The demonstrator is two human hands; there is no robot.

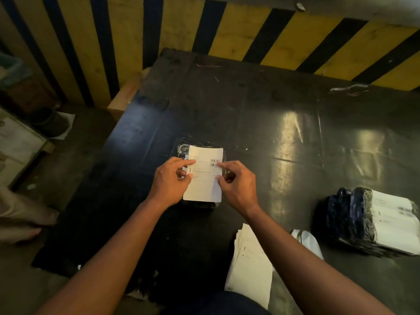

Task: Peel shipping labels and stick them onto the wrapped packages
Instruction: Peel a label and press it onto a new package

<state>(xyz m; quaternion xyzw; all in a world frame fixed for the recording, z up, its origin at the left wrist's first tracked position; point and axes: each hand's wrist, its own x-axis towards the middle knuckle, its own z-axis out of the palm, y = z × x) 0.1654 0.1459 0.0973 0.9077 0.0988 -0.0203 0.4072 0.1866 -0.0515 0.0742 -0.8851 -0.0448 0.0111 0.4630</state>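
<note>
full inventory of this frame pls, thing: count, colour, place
shipping label: 1, white with barcode, lying on the centre package
wrapped package: 1, black plastic, centre of table, mostly under the label
labelled package pile: 1 pile, dark wrap with white labels, right on table
label stack: 1 stack, white, near edge under the right forearm
white bag: 1, between stack and pile
table: 1, glossy black
striped wall: yellow and black, behind table
left hand: fingers on label's left edge
right hand: fingers on label's right side
</note>
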